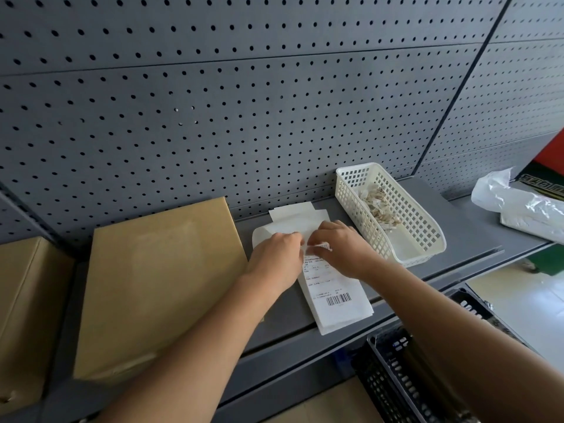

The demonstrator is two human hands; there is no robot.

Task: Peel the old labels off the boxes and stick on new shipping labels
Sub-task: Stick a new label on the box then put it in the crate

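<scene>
A stack of white shipping labels (332,296) with printed text and a barcode lies on the grey shelf (476,239). My left hand (276,261) and my right hand (343,250) meet over its far end, both pinching the curled top edge of a label. A flat brown cardboard box (158,282) lies just left of the labels, its top bare. A second brown box (24,315) sits at the far left edge. Blank white backing sheets (297,216) lie behind my hands.
A white plastic basket (427,239) holding torn label scraps stands right of the labels. A grey pegboard wall (244,102) rises behind the shelf. Crumpled clear plastic (518,199) lies at far right. Black crates (406,377) sit below the shelf edge.
</scene>
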